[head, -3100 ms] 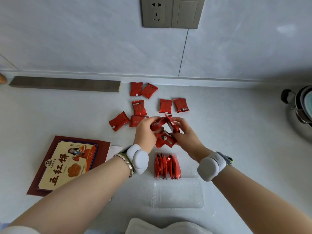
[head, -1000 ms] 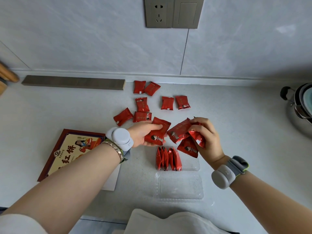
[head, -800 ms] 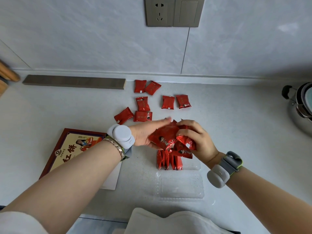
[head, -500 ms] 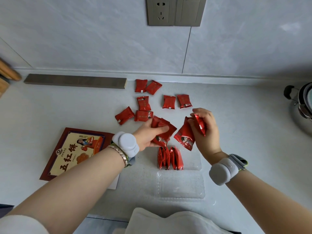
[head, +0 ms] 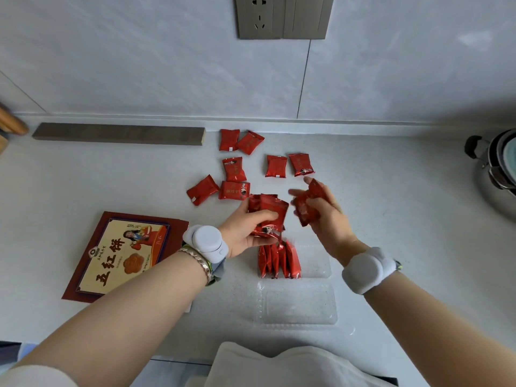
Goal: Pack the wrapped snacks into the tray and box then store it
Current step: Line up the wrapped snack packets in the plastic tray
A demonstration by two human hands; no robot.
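Note:
A clear plastic tray [head: 312,303] lies on the counter in front of me. Its far compartment holds several red wrapped snacks [head: 279,261] standing on edge at the left side. My left hand [head: 245,233] grips a small stack of red snack packets [head: 272,210] just above that row. My right hand [head: 324,213] holds more red packets [head: 307,205] a little to the right, fingers partly spread. Several loose red snacks [head: 234,169] lie scattered on the counter behind both hands. The flat red and gold box [head: 125,255] lies at the left.
A dark wooden strip [head: 120,134] runs along the wall at the back left. A metal pot [head: 497,171] stands at the right edge. A wall socket and switch plate [head: 282,16] sits above. The counter's front edge is close to my body.
The packets were bunched together between both hands, then split. My left hand now has its own stack over the tray row, and my right hand has drawn slightly right with the others.

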